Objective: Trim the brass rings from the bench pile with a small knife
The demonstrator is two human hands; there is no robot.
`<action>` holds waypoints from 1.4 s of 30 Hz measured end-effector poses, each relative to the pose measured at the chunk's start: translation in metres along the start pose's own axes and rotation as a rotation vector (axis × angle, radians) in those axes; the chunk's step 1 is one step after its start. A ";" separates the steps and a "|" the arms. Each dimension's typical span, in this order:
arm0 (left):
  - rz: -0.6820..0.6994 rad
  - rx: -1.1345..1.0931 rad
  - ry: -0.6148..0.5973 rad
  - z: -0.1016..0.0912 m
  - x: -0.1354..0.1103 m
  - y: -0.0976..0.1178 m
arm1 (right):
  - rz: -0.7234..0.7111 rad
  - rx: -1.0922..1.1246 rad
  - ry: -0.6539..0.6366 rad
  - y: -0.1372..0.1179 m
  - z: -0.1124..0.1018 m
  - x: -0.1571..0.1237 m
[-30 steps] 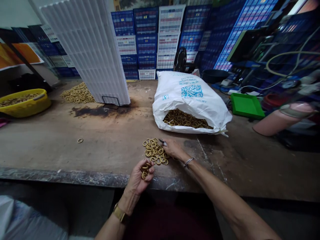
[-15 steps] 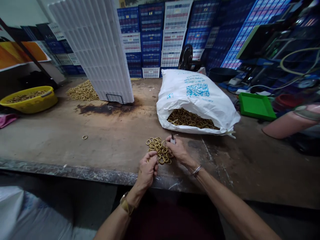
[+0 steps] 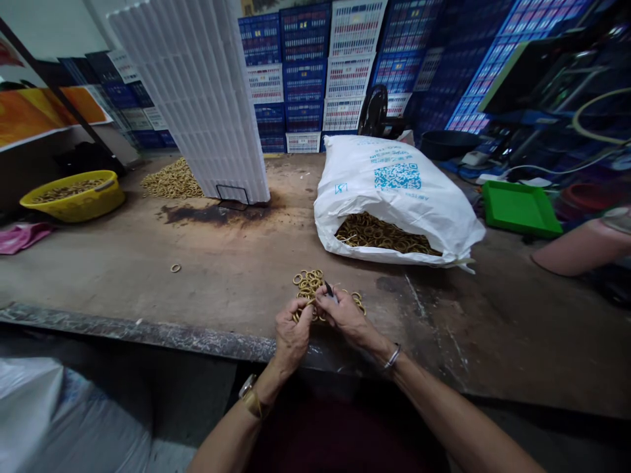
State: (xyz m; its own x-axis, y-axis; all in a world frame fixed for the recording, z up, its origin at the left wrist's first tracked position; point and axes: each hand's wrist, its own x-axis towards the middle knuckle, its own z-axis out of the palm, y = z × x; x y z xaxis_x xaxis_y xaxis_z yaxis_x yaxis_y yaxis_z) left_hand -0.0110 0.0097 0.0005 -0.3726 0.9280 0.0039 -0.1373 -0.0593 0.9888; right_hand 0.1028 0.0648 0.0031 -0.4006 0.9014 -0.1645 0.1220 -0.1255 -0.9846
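Note:
My left hand [image 3: 292, 332] is closed in a pinch on a brass-coloured ring [image 3: 310, 301] near the front edge of the bench. My right hand [image 3: 345, 316] meets it from the right, fingers closed round a small grey tool [image 3: 330, 293] with a dark pointed tip sticking up. Thumbs and fingertips of the two hands almost touch at the ring. Under and behind them lies a small pile of similar rings [image 3: 309, 281], partly covered by the hands. A few more rings [image 3: 359, 301] show just past my right knuckles.
Behind the pile lies a white woven sack [image 3: 355, 157], its torn mouth full of rings. One loose ring [image 3: 176, 268] rests to the left. Farther off are a yellow basin [image 3: 73, 209], a ring heap [image 3: 172, 180], a tall white ribbed stack [image 3: 197, 98] and a green tray [image 3: 521, 209].
My right hand has moved left from the side of the pile to my left hand, bringing the tool with it. A ring now shows in the left fingertips. The view has shifted slightly.

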 end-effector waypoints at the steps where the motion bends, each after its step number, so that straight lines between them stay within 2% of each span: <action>1: 0.025 0.027 -0.025 -0.001 0.000 0.000 | -0.003 -0.032 -0.003 -0.002 -0.001 0.000; 3: 0.015 0.045 -0.068 -0.001 -0.001 -0.001 | 0.000 -0.082 0.007 -0.004 -0.001 0.000; 8: -0.319 -0.129 -0.163 -0.002 -0.004 -0.004 | 0.005 -0.106 0.029 -0.005 0.001 -0.002; 10: -0.375 -0.228 -0.182 -0.003 -0.005 -0.002 | 0.007 -0.062 0.023 -0.003 0.001 -0.002; 14: -0.415 -0.369 -0.203 -0.003 -0.008 0.006 | 0.015 -0.012 0.038 -0.002 0.001 -0.002; 18: -0.391 -0.383 -0.178 -0.002 -0.008 0.008 | -0.097 -0.259 0.122 0.001 -0.004 -0.002; 21: -0.339 -0.328 -0.171 -0.002 -0.008 0.004 | -0.272 -0.485 0.022 0.006 -0.006 -0.007; 23: -0.302 -0.285 -0.174 -0.003 -0.008 -0.001 | -0.343 -0.558 -0.039 0.009 -0.005 -0.010; 29: -0.212 -0.186 -0.182 -0.007 -0.009 -0.013 | -0.361 -0.649 -0.083 0.011 -0.002 -0.012; 33: -0.200 -0.153 -0.213 -0.011 -0.016 -0.002 | -0.332 -0.765 -0.118 0.006 -0.008 -0.009; 35: -0.214 -0.174 -0.264 -0.012 -0.021 0.010 | -0.285 -0.863 -0.076 0.002 -0.013 -0.005; 38: -0.310 -0.334 -0.323 -0.011 -0.026 0.026 | -0.254 -0.960 0.004 -0.005 -0.017 0.007; 42: -0.449 -0.536 -0.244 -0.015 -0.021 0.027 | -0.329 -1.036 0.040 -0.012 -0.010 0.037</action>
State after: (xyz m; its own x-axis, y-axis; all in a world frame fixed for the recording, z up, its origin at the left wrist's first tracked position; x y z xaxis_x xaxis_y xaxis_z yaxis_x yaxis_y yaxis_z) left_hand -0.0204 -0.0165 0.0252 0.0305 0.9569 -0.2887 -0.6809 0.2314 0.6949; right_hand 0.0955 0.1034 0.0099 -0.5265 0.8419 0.1183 0.7282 0.5184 -0.4483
